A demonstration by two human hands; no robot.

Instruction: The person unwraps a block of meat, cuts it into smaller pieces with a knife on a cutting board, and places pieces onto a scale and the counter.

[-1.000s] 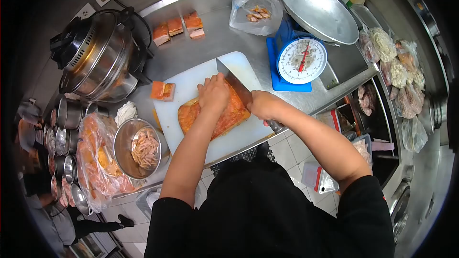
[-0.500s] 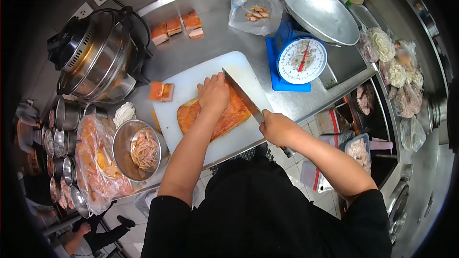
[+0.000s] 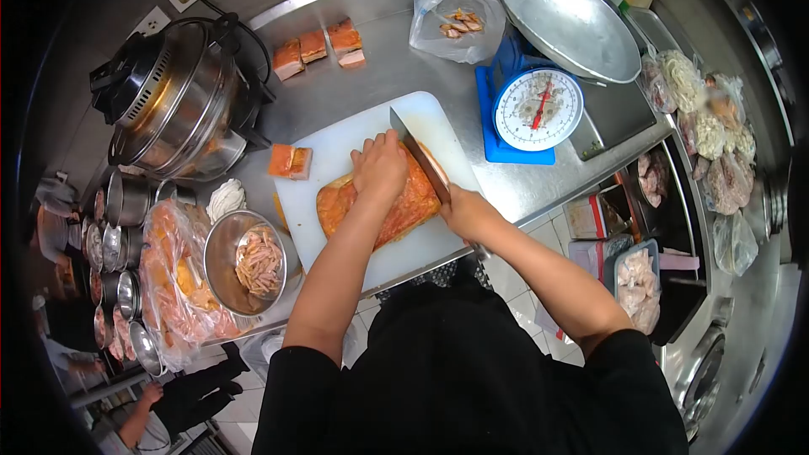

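Note:
A slab of reddish-brown cooked meat (image 3: 403,217) lies on the white cutting board (image 3: 337,141). My left hand (image 3: 379,170) rests on its upper part, fingers spread, holding nothing. My right hand (image 3: 468,212) is wrapped round the handle of a large knife (image 3: 420,152), whose blade lies along the slab's right edge with its tip near the board's top. Two small cut pieces (image 3: 290,162) sit at the board's upper left edge. Several more meat pieces (image 3: 313,46) are on the steel counter (image 3: 383,13) behind.
A blue scale (image 3: 538,109) with a metal pan stands right of the board. A plastic bag (image 3: 457,17) lies behind. On the left are a glass-bodied cooker (image 3: 181,101), a steel bowl of meat strips (image 3: 246,263) and bagged meat (image 3: 173,278). A co-worker's arm (image 3: 136,417) shows lower left.
My right hand and the knife first drew back towards lower right, then moved forward to upper left along the slab's edge. My left hand stayed on the meat. The co-worker at lower left shifted.

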